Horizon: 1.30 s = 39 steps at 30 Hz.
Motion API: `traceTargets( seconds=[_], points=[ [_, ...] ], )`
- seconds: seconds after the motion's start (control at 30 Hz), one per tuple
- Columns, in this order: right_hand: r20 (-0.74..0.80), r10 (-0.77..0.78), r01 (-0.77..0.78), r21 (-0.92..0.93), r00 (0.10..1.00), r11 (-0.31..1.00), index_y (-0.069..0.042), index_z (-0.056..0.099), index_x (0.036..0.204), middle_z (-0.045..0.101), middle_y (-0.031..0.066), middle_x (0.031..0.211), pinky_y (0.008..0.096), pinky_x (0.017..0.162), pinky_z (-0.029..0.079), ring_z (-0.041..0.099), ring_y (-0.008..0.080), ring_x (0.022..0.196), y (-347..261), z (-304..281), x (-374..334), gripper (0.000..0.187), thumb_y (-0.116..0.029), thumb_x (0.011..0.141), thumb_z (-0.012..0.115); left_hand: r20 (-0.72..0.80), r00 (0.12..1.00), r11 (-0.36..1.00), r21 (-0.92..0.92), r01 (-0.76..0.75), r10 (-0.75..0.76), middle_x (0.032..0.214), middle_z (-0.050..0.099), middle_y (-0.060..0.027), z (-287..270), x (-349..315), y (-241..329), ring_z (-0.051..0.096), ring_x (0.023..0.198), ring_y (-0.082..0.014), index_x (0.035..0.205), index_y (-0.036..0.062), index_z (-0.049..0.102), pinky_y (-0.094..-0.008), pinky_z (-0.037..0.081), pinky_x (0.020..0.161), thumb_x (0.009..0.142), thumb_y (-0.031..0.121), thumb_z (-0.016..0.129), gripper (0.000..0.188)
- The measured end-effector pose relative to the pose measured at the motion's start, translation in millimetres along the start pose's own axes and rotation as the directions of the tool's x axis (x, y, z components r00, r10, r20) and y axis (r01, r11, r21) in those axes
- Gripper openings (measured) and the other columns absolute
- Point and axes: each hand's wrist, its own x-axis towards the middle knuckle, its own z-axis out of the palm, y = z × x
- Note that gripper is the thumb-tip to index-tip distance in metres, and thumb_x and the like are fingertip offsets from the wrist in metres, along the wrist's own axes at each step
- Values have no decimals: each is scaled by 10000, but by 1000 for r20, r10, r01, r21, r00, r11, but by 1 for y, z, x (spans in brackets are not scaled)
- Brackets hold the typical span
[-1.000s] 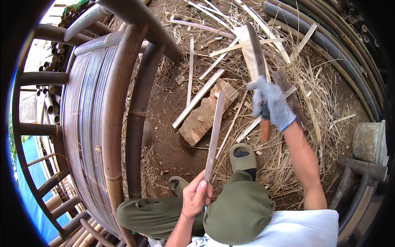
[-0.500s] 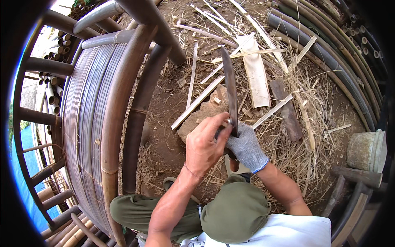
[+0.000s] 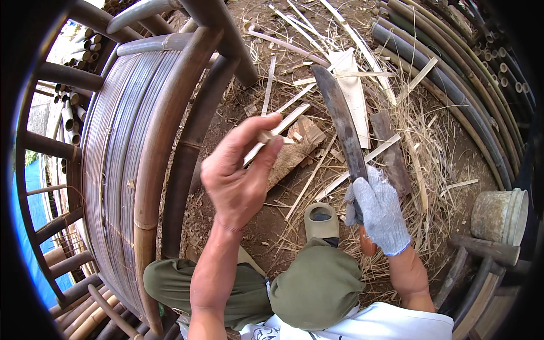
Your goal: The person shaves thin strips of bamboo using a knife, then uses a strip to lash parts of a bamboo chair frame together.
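Left of center, left hand (image 3: pixel 241 170) raised, pinching pale piece (image 3: pixel 264 136); lower right of center, gloved right hand (image 3: pixel 381 211) grips machete (image 3: pixel 343 116).

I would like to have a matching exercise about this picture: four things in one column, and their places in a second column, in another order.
Things
1. Curved dark metal knife
2. Rough brown wood block
3. Dirty whitish cylindrical bucket
4. Slatted brown bamboo bench

Places
A. Near the picture's right edge
B. On the brown ground, partly hidden behind the bare left hand
C. Along the picture's left part
D. In the grey-gloved right hand

Pairs: 1-D, 2-B, 3-A, 4-C
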Motion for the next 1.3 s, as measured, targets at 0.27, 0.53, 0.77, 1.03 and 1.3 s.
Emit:
traceTargets(
  seconds=[0.27, 0.53, 0.77, 1.03, 1.3],
  points=[
    [0, -185, 184, -102, 983, 978, 76, 597, 1211, 667, 246, 859, 461, 671, 552, 693, 400, 773, -52, 17, -16, 300, -116, 981, 570, 133, 991, 1000, 0, 27, -27, 1198, 685, -203, 18, -36, -22, 663, 1124, -179, 1230, 60, 407, -286, 562, 937, 891, -110, 707, 484],
    [105, -498, 496, -394, 861, 774, 82, 624, 1121, 644, 257, 839, 473, 640, 533, 662, 427, 745, -55, 22, -15, 245, -110, 974, 585, 196, 978, 986, 161, 39, -70, 1191, 689, -200, 12, -48, -22, 663, 1185, -261, 1160, 45, 426, -325, 581, 938, 883, -153, 656, 411],
    [127, -531, 531, -411, 838, 741, 82, 621, 1103, 625, 245, 801, 474, 595, 515, 654, 408, 702, -56, 17, -21, 235, -110, 973, 587, 239, 969, 979, 205, 6, -56, 1189, 690, -201, 16, -49, -16, 670, 1179, -286, 1167, 24, 445, -380, 565, 1002, 886, -132, 658, 385],
    [152, -568, 568, -449, 809, 690, 84, 624, 1080, 635, 242, 850, 449, 576, 521, 644, 382, 687, -55, 17, -22, 220, -83, 939, 591, 236, 971, 981, 191, -14, -32, 1178, 693, -193, 18, -50, -17, 672, 1176, -282, 1180, 17, 451, -396, 556, 1021, 880, -128, 668, 399],
    [326, -644, 668, -628, 692, 399, 123, 630, 1092, 649, 256, 922, 419, 613, 536, 648, 336, 732, -44, 13, -13, 322, -61, 828, 611, 215, 976, 984, 174, -19, -19, 1168, 698, -176, 25, -43, -14, 689, 1141, -266, 1196, 19, 463, -377, 571, 985, 874, -133, 678, 416]
  ],
)
